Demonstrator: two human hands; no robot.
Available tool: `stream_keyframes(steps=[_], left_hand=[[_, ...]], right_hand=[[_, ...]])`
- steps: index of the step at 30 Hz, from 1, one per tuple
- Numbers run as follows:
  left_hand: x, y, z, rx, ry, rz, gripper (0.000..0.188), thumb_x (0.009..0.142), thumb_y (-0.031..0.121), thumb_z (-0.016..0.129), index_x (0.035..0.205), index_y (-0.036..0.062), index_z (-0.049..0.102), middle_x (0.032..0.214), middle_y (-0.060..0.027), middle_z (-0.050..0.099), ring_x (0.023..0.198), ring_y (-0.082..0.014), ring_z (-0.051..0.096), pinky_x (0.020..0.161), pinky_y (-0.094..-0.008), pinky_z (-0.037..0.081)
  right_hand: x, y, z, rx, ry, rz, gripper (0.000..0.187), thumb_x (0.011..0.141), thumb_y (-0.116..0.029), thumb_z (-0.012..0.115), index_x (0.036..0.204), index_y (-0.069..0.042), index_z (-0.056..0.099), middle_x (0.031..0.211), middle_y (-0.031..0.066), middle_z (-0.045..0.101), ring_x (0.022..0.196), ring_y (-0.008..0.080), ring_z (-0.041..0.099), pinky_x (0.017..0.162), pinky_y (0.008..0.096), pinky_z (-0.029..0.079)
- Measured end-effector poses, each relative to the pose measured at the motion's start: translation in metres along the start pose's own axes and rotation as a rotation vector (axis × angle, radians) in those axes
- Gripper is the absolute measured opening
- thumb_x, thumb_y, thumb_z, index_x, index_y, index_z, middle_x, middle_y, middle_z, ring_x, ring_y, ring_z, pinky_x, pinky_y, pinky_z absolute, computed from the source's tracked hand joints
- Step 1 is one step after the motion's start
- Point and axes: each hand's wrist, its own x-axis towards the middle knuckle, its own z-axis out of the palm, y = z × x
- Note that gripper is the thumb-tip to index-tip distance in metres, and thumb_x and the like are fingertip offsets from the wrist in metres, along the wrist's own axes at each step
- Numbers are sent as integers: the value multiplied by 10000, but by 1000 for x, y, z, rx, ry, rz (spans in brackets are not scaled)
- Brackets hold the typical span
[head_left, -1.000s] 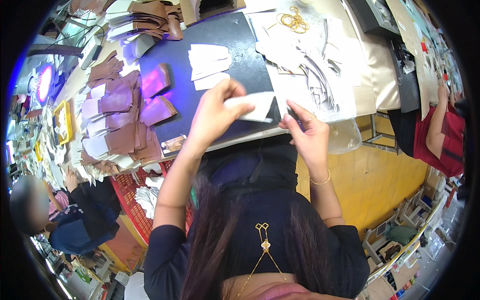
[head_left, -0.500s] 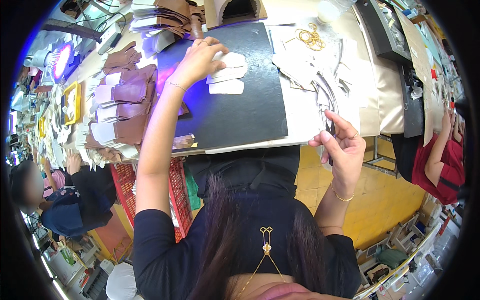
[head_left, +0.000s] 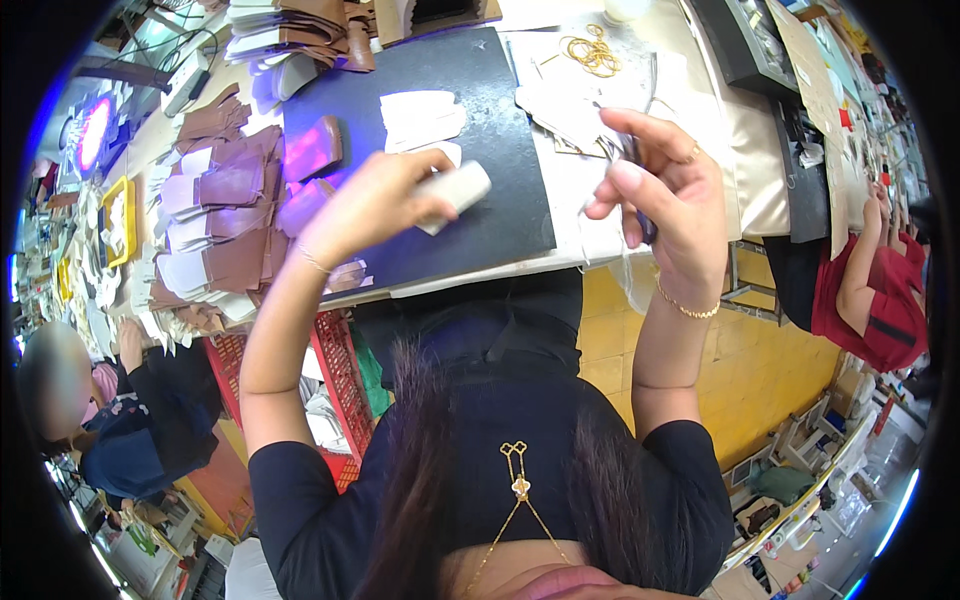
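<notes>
My left hand (head_left: pixel 385 195) is above the black board (head_left: pixel 510 190), its thumb and fingers closed on a small white rounded piece (head_left: pixel 465 188). Just beyond it lie more white pieces (head_left: pixel 425 115), overlapping on the board. A brown piece (head_left: pixel 318 150) rests at the board's left side. Over the board's right side, my right hand (head_left: pixel 672 185) is raised with curled fingers around a slim dark tool (head_left: pixel 645 228). The fingers cover most of this tool, so its kind does not show.
Stacks of brown and white pieces (head_left: pixel 230 190) line the table's left, with another stack (head_left: pixel 290 35) behind. Gold-coloured cord (head_left: pixel 592 55) lies at the back right. A red crate (head_left: pixel 340 375) stands below the table. Co-workers sit left (head_left: pixel 150 430) and right (head_left: pixel 875 300).
My left hand has come nearer with a white piece lifted off the board. My right hand has risen over the table with the dark tool. The view has shifted slightly.
</notes>
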Motion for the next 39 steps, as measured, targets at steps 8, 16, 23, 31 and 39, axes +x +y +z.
stream_keyframes(steps=[8, 16, 23, 31, 39], left_hand=[[-23, 26, 72, -527, 276, 147, 290, 888, 280, 783, 983, 11, 727, 847, -92, 656, 789, -211, 610, 748, -372, 495], [-36, 28, 77, -625, 423, -2, 203, 938, 206, 728, 978, 9, 758, 729, -99, 634, 658, -168, 587, 670, -332, 473], [-49, 16, 112, -50, 590, 58, 312, 866, 188, 773, 1127, 35, 697, 975, -97, 650, 903, -265, 636, 811, -416, 486], [-82, -28, 131, 348, 572, 178, 347, 886, 155, 734, 1217, 70, 675, 1341, -98, 623, 1307, -276, 557, 1090, -485, 406], [-79, -39, 125, 342, 626, 256, 304, 829, 58, 726, 1131, 30, 714, 1253, -95, 661, 1229, -266, 613, 1021, -459, 461]], right_hand=[[50, 41, 56, 5, -315, 118, 426, 927, -138, 726, 1323, -18, 623, 934, 75, 716, 631, 46, 650, 445, 150, 418], [37, 72, 41, -204, -207, 293, 281, 958, -238, 726, 1141, -25, 709, 984, 17, 679, 687, 22, 542, 523, 168, 396], [31, 86, 52, -90, -136, 30, 61, 917, -101, 752, 921, -51, 718, 961, 43, 728, 764, 31, 621, 592, 177, 453], [46, 110, 58, -546, -353, 184, 160, 901, -124, 772, 1018, -16, 757, 795, 6, 729, 621, 39, 560, 529, 206, 415], [44, 131, 90, -775, -305, -44, 209, 893, -201, 764, 976, -10, 752, 783, 123, 722, 606, 160, 584, 610, 306, 489]])
